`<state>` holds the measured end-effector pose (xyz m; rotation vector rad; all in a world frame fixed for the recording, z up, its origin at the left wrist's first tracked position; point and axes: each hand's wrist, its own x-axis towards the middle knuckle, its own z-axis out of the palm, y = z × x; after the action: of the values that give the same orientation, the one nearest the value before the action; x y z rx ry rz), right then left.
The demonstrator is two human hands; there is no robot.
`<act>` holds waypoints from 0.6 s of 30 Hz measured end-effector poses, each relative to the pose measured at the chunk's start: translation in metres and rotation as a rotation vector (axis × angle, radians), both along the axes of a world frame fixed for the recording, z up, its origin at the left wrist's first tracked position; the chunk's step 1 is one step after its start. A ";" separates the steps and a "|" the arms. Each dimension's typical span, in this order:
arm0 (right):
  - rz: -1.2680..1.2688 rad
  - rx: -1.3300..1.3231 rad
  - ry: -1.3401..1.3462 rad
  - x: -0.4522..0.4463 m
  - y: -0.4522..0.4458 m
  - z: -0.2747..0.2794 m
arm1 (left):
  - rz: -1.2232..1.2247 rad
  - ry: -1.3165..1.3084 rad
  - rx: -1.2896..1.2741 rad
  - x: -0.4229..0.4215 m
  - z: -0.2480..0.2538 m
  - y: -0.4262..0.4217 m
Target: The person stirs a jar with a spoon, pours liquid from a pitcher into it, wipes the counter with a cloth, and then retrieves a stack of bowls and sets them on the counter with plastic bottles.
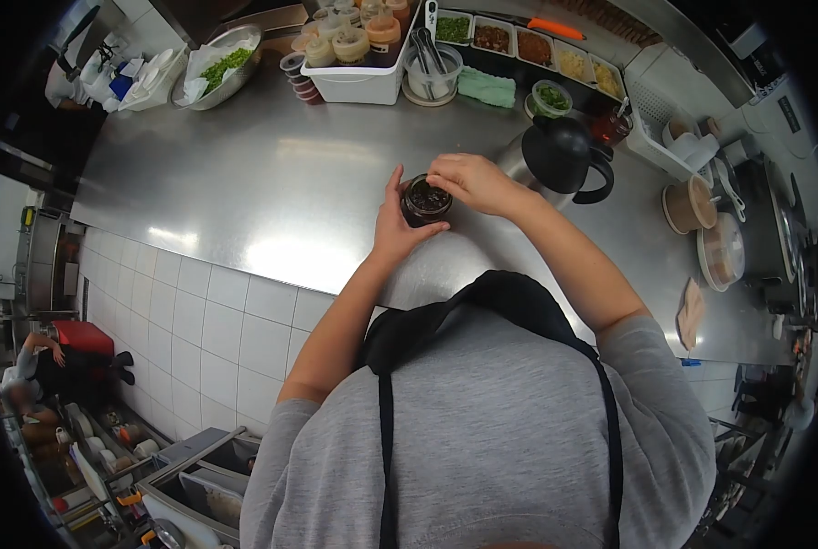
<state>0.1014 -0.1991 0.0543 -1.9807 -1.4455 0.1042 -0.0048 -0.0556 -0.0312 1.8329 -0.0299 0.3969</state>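
Observation:
A small glass jar (pixel 426 203) with dark contents stands on the steel counter in front of me. My left hand (pixel 396 222) is curved around its left side, with the thumb along the near side and a finger reaching past the far side. Over the jar's right rim, my right hand (pixel 476 180) has its fingers closed in a pinch. Whatever those fingers hold, if anything, is hidden. To the right of that hand is a steel thermal jug (pixel 555 160) with a black lid and handle.
A white bin (pixel 354 84) of sauce bottles, a tub with tongs (pixel 430 78) and a green cloth (pixel 487 87) line the counter's back. Trays of toppings (pixel 535 48) sit further right. Lidded containers (pixel 722 252) are at far right. Another person (pixel 70 366) is at lower left.

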 end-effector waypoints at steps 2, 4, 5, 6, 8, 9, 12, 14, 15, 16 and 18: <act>0.010 0.011 0.085 -0.002 -0.004 0.002 | 0.029 -0.045 0.019 0.000 -0.002 0.000; 0.016 0.022 0.172 -0.005 -0.007 0.014 | 0.028 -0.046 0.030 0.001 -0.002 0.001; -0.007 0.038 0.105 -0.005 -0.009 0.021 | 0.027 -0.045 0.028 0.001 -0.002 0.001; -0.031 0.052 0.039 -0.007 -0.011 0.028 | 0.027 -0.049 0.014 0.002 -0.003 0.000; -0.081 0.078 0.048 -0.010 -0.013 0.039 | 0.021 -0.050 0.001 0.001 -0.004 0.000; -0.127 0.104 0.055 -0.011 -0.013 0.041 | -0.004 -0.007 -0.020 0.000 -0.001 0.000; -0.193 0.177 0.175 -0.018 -0.010 0.039 | 0.000 -0.008 -0.011 0.000 0.000 0.000; -0.197 0.161 0.226 -0.023 -0.007 0.026 | 0.029 -0.055 0.018 0.001 -0.002 0.000; -0.201 0.143 0.278 -0.024 -0.006 0.017 | 0.024 -0.057 0.017 0.001 -0.002 0.001; -0.200 0.143 0.277 -0.024 -0.006 0.010 | 0.020 -0.059 0.016 0.001 -0.002 0.001; -0.186 0.064 0.123 -0.025 -0.005 -0.004 | 0.027 -0.042 0.018 0.000 -0.002 0.001</act>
<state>0.0766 -0.2043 0.0504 -2.0092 -1.1676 0.0947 -0.0047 -0.0545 -0.0331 1.8439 -0.0381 0.4556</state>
